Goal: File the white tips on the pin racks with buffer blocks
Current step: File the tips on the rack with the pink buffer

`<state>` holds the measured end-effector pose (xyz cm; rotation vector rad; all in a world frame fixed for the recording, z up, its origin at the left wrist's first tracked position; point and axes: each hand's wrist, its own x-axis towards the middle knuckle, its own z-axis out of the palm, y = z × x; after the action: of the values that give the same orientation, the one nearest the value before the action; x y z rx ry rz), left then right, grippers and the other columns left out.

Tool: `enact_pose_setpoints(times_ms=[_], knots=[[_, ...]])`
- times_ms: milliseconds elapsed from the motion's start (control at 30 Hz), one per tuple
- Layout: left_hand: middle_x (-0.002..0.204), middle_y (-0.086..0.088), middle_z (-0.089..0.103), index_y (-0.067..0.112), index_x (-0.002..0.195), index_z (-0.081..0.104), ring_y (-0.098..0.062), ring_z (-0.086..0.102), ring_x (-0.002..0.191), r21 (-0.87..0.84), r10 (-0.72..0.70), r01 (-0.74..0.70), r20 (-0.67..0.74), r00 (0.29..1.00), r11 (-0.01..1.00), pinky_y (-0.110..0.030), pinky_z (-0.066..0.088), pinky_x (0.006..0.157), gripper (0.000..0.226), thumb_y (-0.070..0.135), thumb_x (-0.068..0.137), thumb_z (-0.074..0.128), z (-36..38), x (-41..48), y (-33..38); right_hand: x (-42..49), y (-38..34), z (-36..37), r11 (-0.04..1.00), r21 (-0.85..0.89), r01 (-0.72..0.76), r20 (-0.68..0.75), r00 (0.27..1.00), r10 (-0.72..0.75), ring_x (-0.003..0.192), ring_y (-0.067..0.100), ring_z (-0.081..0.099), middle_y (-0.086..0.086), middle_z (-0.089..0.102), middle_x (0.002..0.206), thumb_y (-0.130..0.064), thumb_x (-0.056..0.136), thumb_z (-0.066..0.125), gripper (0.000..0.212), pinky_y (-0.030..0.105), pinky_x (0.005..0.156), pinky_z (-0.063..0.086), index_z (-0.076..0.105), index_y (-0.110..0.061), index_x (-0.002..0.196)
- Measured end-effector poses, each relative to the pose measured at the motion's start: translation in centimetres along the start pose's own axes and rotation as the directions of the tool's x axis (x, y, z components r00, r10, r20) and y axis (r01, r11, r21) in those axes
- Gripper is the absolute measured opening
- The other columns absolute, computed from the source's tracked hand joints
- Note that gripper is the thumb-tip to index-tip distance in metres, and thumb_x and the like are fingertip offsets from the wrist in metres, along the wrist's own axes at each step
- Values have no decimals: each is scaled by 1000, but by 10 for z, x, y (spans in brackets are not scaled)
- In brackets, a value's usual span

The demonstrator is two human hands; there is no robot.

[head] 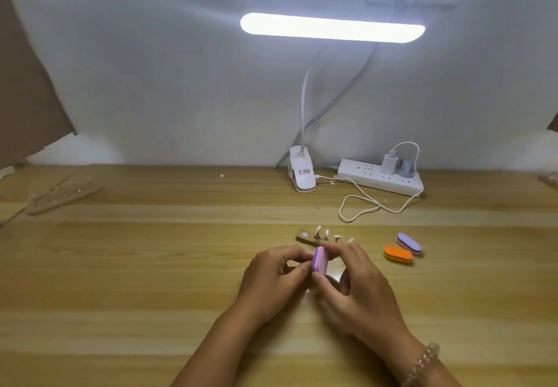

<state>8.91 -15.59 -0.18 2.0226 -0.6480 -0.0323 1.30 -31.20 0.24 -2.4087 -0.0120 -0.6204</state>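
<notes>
My right hand point(353, 287) grips a pink and purple buffer block point(319, 261) between thumb and fingers, held on edge above the table. My left hand point(271, 278) has its fingers curled and pinched together right beside the block; what it pinches is hidden. Just behind my hands lies a small wooden pin rack point(305, 237) with several clear and white tips standing on it. Another purple buffer block point(408, 243) and an orange one point(398, 255) lie to the right. A second pin rack point(63, 194) rests at the far left.
A clip-on lamp point(302, 175) stands at the back of the wooden table point(151, 265), its lit bar above. A white power strip point(380, 176) with a charger and a looping cable point(359, 208) lies beside it. Cardboard leans at the far left.
</notes>
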Motion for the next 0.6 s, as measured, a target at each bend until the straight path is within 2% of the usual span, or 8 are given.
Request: enact_pose_setpoints(times_ms=[100,200,267,367,467,600], knots=[[92,26,71,41,92,72,5,49,55,9,-1,1,0,1000,1000,-20,34,58,13,29,90,66,0,-1,-1,2,1,-1,999,-44,-17,-29,999,16,63,-5,40,-18,55,101,-36,83,72,38,23,59,39,59,-34,119],[94,24,72,36,99,74,11,50,59,3,11,-12,15,1000,1000,-13,32,58,19,35,87,59,0,-1,0,-3,-2,-1,997,-52,52,4,999,-52,61,-9,38,-20,55,102,-39,80,72,43,21,57,37,60,-37,121],[94,24,71,36,99,74,10,51,60,15,8,-9,19,1000,1000,-13,33,59,24,40,84,55,1,-1,0,-1,-1,-1,999,-42,16,-21,1000,-17,61,-11,40,-21,55,101,-40,81,73,40,21,58,37,61,-36,119],[93,26,70,38,95,71,6,57,71,46,12,-13,23,1000,999,-17,37,63,22,42,83,53,1,-1,0,2,-1,-2,997,-69,-37,-53,998,33,66,-3,48,-19,56,104,-38,81,73,41,23,61,42,60,-34,120],[97,25,69,37,100,71,4,60,85,74,29,-31,30,999,997,-19,42,67,26,37,84,51,1,-2,-1,-5,-7,-2,993,-102,64,16,998,-62,75,7,59,-19,55,108,-40,80,71,45,24,57,45,59,-36,124],[88,29,60,39,103,65,9,51,70,201,45,-49,22,999,978,-15,32,60,20,41,86,53,2,-2,-3,1,-3,-2,996,-74,-39,-41,998,36,68,0,49,-19,54,103,-43,82,71,41,25,59,42,61,-34,121]])
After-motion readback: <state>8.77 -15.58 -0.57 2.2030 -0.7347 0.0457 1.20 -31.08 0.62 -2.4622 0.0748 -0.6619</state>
